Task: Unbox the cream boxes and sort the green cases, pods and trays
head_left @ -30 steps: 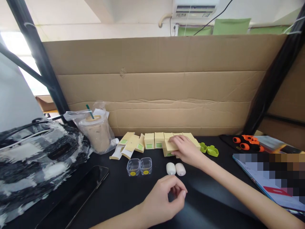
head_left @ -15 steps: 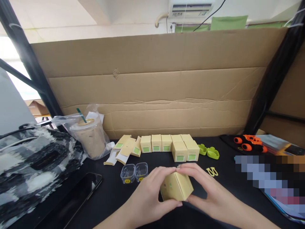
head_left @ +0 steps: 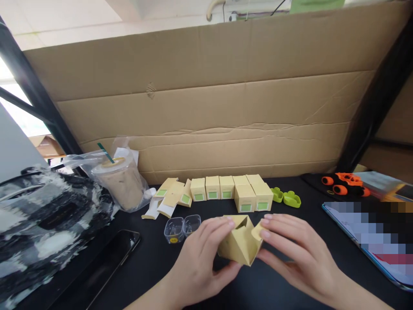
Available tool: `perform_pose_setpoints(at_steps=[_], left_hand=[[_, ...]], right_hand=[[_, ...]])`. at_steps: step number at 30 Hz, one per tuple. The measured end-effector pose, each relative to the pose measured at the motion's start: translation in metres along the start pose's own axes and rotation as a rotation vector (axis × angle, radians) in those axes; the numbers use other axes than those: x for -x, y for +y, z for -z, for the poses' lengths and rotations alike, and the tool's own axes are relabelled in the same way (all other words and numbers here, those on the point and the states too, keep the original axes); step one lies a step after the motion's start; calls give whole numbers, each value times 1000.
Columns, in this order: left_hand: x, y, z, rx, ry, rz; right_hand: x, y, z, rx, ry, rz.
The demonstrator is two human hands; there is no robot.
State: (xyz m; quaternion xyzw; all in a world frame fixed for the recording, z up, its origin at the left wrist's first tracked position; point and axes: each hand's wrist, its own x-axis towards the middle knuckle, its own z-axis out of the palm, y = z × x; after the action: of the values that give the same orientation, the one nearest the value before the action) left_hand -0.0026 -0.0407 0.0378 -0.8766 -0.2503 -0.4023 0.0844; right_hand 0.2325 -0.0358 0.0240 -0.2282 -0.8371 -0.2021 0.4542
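Note:
Between my hands is a small pale-yellow cardboard box [head_left: 235, 247], held tilted above the black table. One end of it gapes, with folded flaps around a dark opening. My left hand [head_left: 201, 258] grips the box from the left, thumb below and fingers on top. On the opposite side my right hand [head_left: 298, 247] pinches a raised flap [head_left: 257, 231] of the same box. What is inside the box cannot be made out. Just beyond my left hand sit two small clear plastic containers [head_left: 174, 229], partly behind my fingers.
A row of similar boxes [head_left: 213, 188] stands behind, with flattened boxes [head_left: 172, 196] to their left and green flower-shaped cups [head_left: 292, 199] to their right. A bagged drink cup [head_left: 120, 185], a phone [head_left: 106, 262], a fluffy bag [head_left: 48, 228] and an orange toy car [head_left: 346, 183] surround them.
The box's end has opened and its flap is lifted in my right hand. My right hand has shifted right and now covers the pale-yellow loops. The camera view has tilted down.

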Motion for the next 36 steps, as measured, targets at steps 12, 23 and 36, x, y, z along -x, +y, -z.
perform_pose_setpoints(at_steps=[12,23,36], left_hand=[[-4,-12,1,-296,19,14],[0,-12,-2,-311,-86,-126],[-7,-1,0,-317,-58,-305]], right_hand=[[-19,-5,11,-180,-387,147],[-13,-3,1,-7,-529,8],[-13,-8,-3,75,-130,4]])
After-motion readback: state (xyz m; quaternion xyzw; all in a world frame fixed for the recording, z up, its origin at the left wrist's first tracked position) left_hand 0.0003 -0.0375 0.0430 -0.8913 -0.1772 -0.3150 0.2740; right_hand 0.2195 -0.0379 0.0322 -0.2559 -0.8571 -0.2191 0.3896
